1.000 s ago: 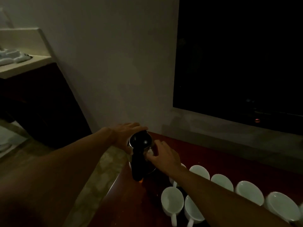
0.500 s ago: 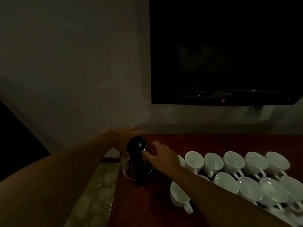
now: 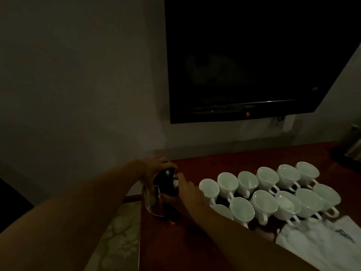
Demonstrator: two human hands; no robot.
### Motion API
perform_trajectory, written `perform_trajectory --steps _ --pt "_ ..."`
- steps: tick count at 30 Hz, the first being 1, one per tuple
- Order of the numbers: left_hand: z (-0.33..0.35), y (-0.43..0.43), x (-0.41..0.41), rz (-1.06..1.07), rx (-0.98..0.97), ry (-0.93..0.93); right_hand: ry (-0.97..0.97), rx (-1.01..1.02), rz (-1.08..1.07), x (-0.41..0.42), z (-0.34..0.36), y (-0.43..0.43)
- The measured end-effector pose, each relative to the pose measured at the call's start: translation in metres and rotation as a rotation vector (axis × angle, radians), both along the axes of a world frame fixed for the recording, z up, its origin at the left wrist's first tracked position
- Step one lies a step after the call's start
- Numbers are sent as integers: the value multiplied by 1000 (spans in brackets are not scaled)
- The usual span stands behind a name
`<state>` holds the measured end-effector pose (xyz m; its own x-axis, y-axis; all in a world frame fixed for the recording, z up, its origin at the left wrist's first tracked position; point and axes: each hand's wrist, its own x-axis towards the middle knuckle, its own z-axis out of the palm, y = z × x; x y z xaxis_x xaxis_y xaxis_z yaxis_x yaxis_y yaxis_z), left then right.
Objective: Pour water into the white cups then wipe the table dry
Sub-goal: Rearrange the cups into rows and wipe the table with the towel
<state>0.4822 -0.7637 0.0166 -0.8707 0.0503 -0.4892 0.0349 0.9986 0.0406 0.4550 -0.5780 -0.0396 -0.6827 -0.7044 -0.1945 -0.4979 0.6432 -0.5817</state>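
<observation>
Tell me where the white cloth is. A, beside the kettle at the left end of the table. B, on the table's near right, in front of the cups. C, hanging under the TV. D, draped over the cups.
B: the white cloth lies on the table at the near right, just in front of the two rows of white cups, far from the kettle at the left end.
</observation>
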Motion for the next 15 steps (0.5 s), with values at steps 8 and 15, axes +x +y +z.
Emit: perform_trajectory --steps 8,15 --pt "-10 -5 -5 18 88 18 13 50 -43 -2 -7 -16" --pt "-19 -8 -11 0 95 60 10 53 -27 0 -12 -18"
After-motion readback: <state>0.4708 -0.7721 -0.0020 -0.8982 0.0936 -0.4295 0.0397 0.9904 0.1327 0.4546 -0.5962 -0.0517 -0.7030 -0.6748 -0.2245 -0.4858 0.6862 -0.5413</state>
